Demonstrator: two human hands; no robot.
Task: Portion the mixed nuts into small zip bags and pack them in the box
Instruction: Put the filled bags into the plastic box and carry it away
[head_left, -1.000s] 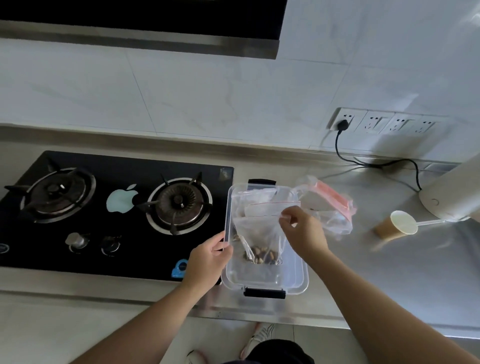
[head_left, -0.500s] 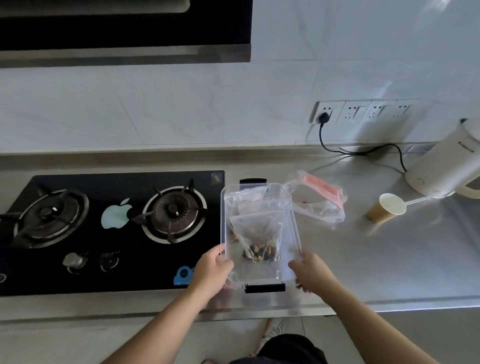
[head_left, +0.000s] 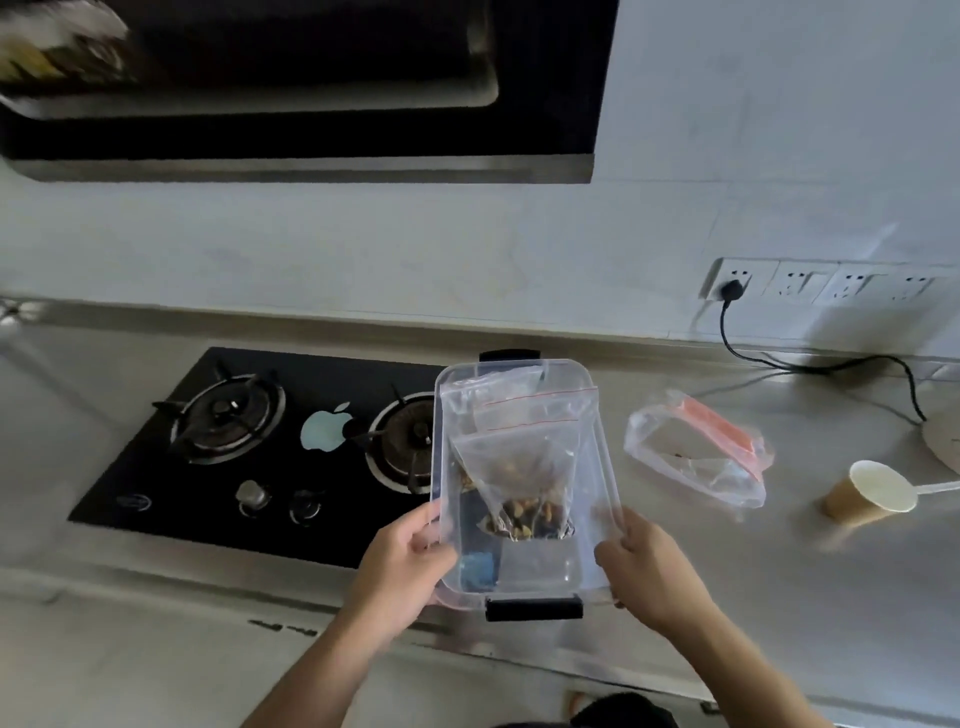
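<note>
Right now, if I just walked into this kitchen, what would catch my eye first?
Probably the clear plastic box at the counter's front edge, gripped by the left hand and right hand, with small zip bags of nuts inside. Left of it lies a black gas hob; to the right, a nearly empty large bag and a paper cup.

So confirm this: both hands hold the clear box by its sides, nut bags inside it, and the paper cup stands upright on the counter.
One thing is wrong: the paper cup lies tipped on its side, as the head view shows. Both hands, left hand and right hand, do hold the clear box, nut bags inside.
</note>
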